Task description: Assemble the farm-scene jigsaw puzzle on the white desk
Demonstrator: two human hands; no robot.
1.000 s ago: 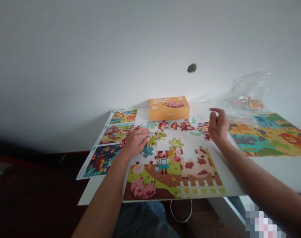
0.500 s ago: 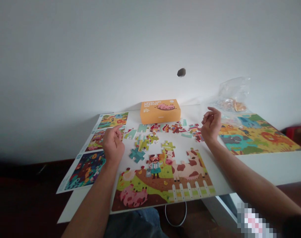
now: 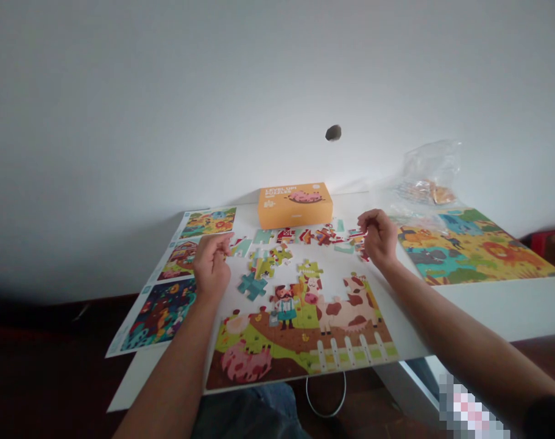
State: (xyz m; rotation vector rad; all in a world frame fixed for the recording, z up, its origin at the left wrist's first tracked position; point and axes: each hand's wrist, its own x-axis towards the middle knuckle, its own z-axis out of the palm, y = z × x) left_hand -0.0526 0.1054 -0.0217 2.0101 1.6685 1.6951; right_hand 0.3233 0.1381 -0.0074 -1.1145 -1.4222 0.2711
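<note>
Where Room Is Short: Hazards and Clearances

I see the left hand [image 3: 212, 263] curled near the loose pieces [image 3: 253, 286] and the right hand [image 3: 378, 239] curled near red pieces [image 3: 354, 234]; whether either pinches anything, I cannot tell. The part-built puzzle [image 3: 300, 336] lies along the table's [image 3: 464, 308] front edge, so a nudge from the left forearm [image 3: 179, 353] could push it over or split its joints. An elbow swing could drag the sheet [image 3: 156, 317], which appears to overhang. Open room: bare table between it and the lion puzzle [image 3: 478, 256]; the box [image 3: 295, 214] limits rearward reach.
</note>
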